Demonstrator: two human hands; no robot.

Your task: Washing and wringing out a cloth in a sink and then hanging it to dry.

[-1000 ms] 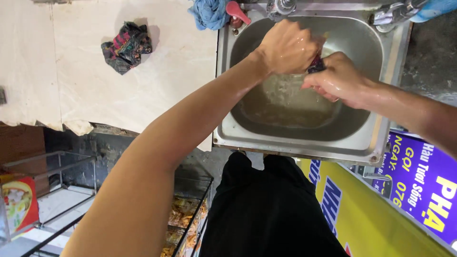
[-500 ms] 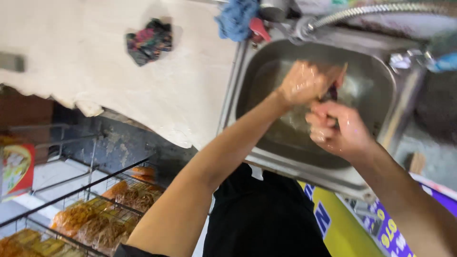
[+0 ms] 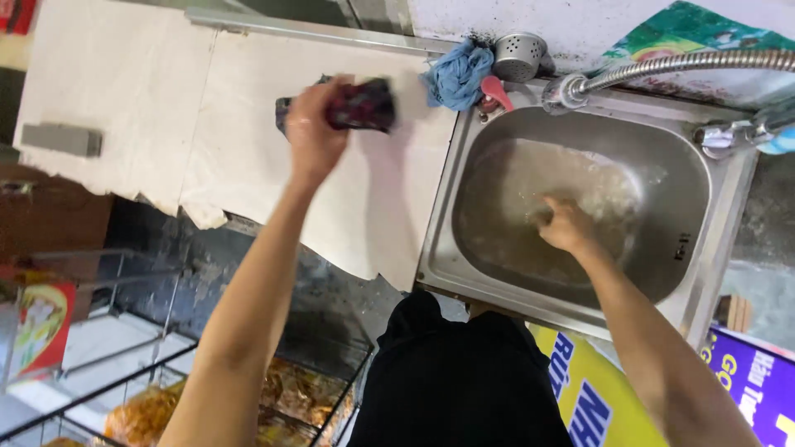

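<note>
Blue-yellow sign [image 3: 580, 397] below sink [image 3: 712, 248]; red package [image 3: 37, 327] far left.

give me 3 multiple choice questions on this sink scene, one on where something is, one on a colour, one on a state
1. Where is the left hand?
A. Over the pale counter, on the dark patterned cloth
B. Inside the sink basin
C. On the tap hose

2. What colour is the bunched cloth at the sink's back left corner?
A. Yellow
B. Blue
C. White

3. What is the state of the sink?
A. Dry and bare
B. Stacked with plates
C. Holding water, with the right hand in it

Answers
1. A: the left hand grips the dark patterned cloth above the counter, left of the basin.
2. B: the cloth beside the small metal perforated cup is plainly blue.
3. C: water lies in the basin and the right hand reaches down into it.
</note>
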